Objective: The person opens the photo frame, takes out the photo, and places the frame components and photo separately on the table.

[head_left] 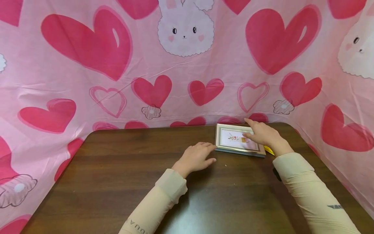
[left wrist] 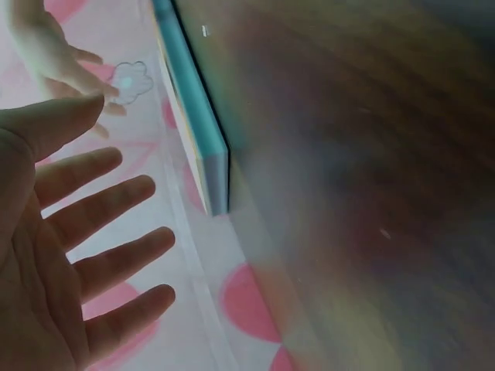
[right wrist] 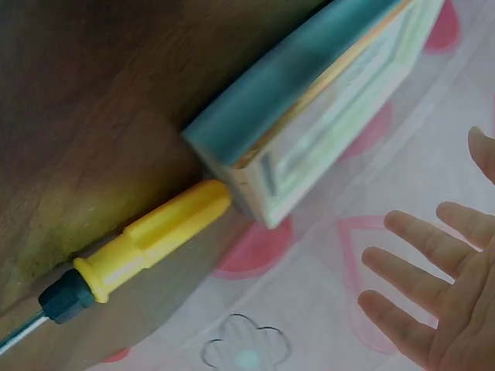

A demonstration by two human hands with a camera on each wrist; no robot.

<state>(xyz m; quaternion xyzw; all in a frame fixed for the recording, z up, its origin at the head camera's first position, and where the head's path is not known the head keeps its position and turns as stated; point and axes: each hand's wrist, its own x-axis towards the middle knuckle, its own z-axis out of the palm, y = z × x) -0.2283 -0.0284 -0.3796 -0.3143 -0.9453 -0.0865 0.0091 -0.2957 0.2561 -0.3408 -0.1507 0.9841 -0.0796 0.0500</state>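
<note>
A picture frame (head_left: pixel 239 150) with a pale gold border lies face up near the table's back edge, a flower-pot print behind its front. My left hand (head_left: pixel 196 157) hovers by the frame's left front corner, fingers spread and holding nothing. Over the frame's right part is my right hand (head_left: pixel 264 134), its fingers straight; the right wrist view shows this hand apart from the frame. Beside the frame's right end lies a screwdriver (right wrist: pixel 151 246) with a yellow handle and black collar. In the head view the right arm hides most of it.
The brown wooden table (head_left: pixel 117 169) has rounded back corners. Behind it and along the sides hangs a pink cloth (head_left: pixel 175 94) with hearts and rabbits. A small dark object (head_left: pixel 276 175) shows beside the right cuff. Tiny pale specks lie on the tabletop.
</note>
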